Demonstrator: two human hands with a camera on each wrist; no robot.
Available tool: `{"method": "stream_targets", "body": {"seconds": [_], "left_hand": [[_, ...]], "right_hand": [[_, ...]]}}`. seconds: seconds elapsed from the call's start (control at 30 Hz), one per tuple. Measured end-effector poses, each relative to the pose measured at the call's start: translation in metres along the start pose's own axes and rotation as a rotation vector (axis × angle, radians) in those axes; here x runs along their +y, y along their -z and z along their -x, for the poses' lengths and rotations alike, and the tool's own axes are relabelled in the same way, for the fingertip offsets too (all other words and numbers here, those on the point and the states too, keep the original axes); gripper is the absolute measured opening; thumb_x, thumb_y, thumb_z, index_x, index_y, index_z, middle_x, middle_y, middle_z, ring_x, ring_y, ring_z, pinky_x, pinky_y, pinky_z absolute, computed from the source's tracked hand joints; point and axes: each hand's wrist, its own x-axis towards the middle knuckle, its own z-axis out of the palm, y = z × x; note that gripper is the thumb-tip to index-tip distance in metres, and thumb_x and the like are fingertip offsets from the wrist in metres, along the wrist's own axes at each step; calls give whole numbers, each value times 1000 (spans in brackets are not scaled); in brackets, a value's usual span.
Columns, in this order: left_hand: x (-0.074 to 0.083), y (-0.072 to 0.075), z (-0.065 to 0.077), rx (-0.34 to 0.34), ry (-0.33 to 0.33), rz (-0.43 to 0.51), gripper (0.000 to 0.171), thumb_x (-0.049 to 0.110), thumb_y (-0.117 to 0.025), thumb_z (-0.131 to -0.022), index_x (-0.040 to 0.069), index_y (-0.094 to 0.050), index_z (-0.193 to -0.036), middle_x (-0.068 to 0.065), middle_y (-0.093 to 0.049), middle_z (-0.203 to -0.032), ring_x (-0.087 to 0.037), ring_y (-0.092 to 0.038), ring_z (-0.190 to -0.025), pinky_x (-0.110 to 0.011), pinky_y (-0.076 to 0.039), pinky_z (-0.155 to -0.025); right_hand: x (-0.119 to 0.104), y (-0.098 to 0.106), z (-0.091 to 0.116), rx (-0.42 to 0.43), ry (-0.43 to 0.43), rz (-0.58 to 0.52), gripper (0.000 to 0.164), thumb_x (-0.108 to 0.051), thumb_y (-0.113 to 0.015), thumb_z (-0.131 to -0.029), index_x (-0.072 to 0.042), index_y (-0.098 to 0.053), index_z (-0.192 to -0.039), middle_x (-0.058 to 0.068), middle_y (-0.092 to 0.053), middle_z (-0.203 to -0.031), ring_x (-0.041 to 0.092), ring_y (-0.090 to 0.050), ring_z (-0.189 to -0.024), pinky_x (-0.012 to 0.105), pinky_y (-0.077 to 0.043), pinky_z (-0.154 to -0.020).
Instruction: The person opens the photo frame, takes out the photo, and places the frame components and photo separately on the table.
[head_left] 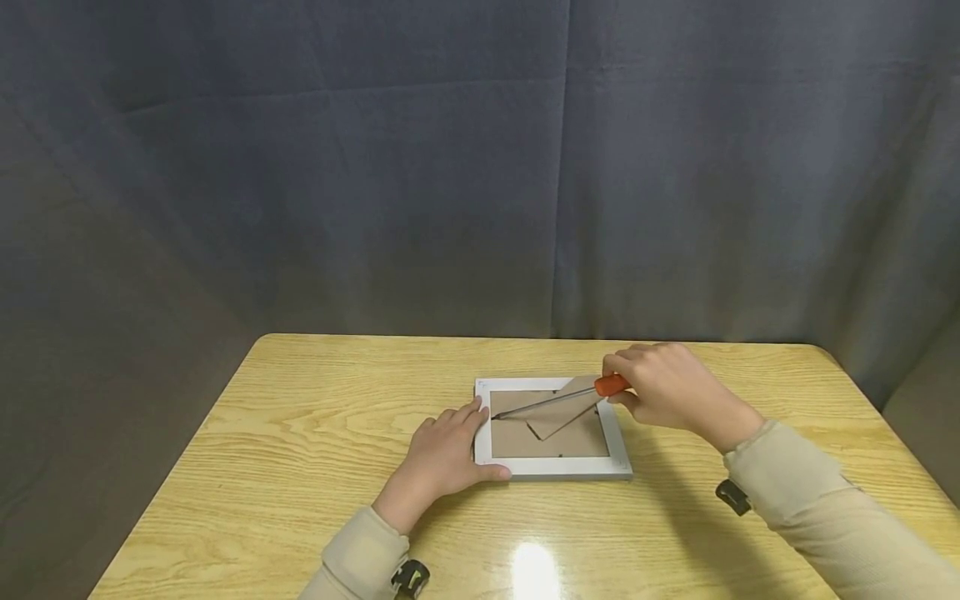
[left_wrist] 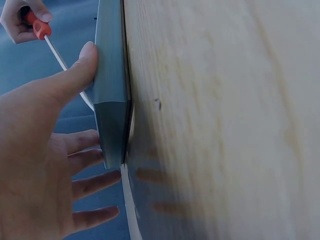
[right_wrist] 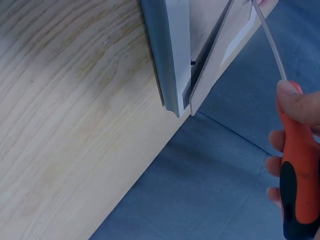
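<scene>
The worktop (head_left: pixel 300 433) has its back edge well beyond the frame, with rounded corners, and its left and right edges run toward the viewer; the near edge is out of view. A wide span of wood lies between the white picture frame (head_left: pixel 555 468) and the left edge, and more wood extends in front, with a bright glare spot (head_left: pixel 536 571).

A dark curtain (head_left: pixel 412 208) hangs behind the worktop. Above the frame's brown board (head_left: pixel 517 437), a brown flap (head_left: pixel 562 415) stands tilted, below the screwdriver's shaft. Small dark tabs sit along the inner edges. The right forearm reaches in across the right side, and the left hand (head_left: pixel 446 450) covers part of the frame's left end, fingers spread and fairly straight, thumb against the near side.

The frame lies flat, back up, right of the middle, its longer side seeming to run left to right. The right hand (head_left: pixel 667 387) grips the screwdriver (head_left: pixel 611 385) by its orange handle; the shaft slopes down leftward, tip at the left inner edge. Whether it touches, I cannot tell.
</scene>
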Motion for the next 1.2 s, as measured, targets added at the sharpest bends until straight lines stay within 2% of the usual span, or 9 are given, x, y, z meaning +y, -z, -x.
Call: {"method": "stream_targets", "body": {"seconds": [0.2,0.43,0.7,0.9,1.2], "left_hand": [[-3,-1,0,-4,0,21,100,72,-61,-67,13,-39,-144,-8,-34,-155,-31,-37,-134,-55,-39,-104],[-2,2,1,-3,-19,82,100,69,-63,-67,10,-39,-144,-11,-34,-155,-34,-36,-134,-59,-37,-105],[-1,3,2,-9,-14,90,99,68,-64,-68,10,-38,-144,-11,-33,-155,-34,-36,-135,-58,-37,-106],[0,4,3,-8,-23,92,99,67,-64,-68,9,-38,-144,-12,-33,-155,-35,-37,-134,-58,-38,-104],[-2,5,6,-21,-23,94,99,68,-62,-70,10,-36,-145,-12,-31,-156,-37,-37,-134,-59,-38,-105]], "right_hand": [[4,-3,-7,-29,-27,-31,19,-15,-75,-61,-22,-59,-70,-9,-61,-61,8,-44,-50,28,-42,-44],[13,-6,-14,-112,-126,-84,20,-18,-74,-61,-30,-59,-67,-14,-58,-59,9,-40,-48,26,-35,-45],[22,-23,-7,-222,-241,-197,21,-21,-75,-63,-31,-58,-69,-10,-49,-58,9,-37,-50,24,-25,-45],[24,-34,2,-204,-281,-242,24,-22,-78,-62,-32,-58,-68,-10,-47,-58,9,-38,-52,24,-24,-45],[16,-26,-3,-154,-221,-177,24,-21,-76,-61,-31,-55,-65,-12,-50,-58,8,-35,-50,23,-21,-42]]}}
